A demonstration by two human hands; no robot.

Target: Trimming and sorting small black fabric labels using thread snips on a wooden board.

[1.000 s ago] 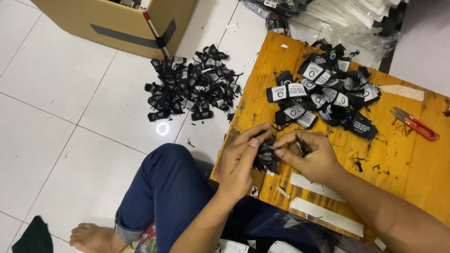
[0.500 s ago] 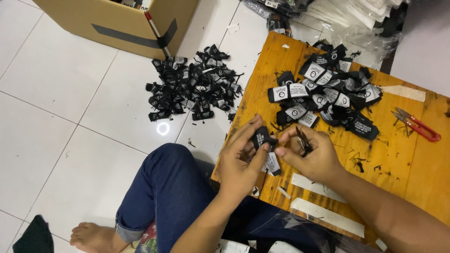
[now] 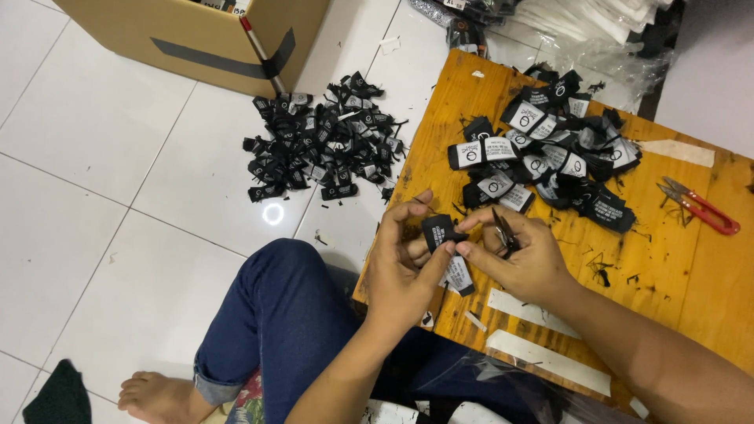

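Left hand (image 3: 404, 271) and right hand (image 3: 522, 259) pinch one black label (image 3: 438, 232) between fingertips, raised for inspection; right also palms small snips (image 3: 503, 233). Label heap (image 3: 542, 153) lies at 1 o'clock on the worktop (image 3: 667, 267), within reach.

Woven cloth on varnished wood

Matt black cloth labels (image 3: 542, 153) are seen at 12 o'clock on the glossy wooden table (image 3: 667, 259); the floor tiles (image 3: 86, 196) are smooth.

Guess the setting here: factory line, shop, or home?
Likely a home or small informal workshop: the person sits on a white tiled floor at a low wooden board, with black fabric labels piled on the floor beside a taped cardboard box.
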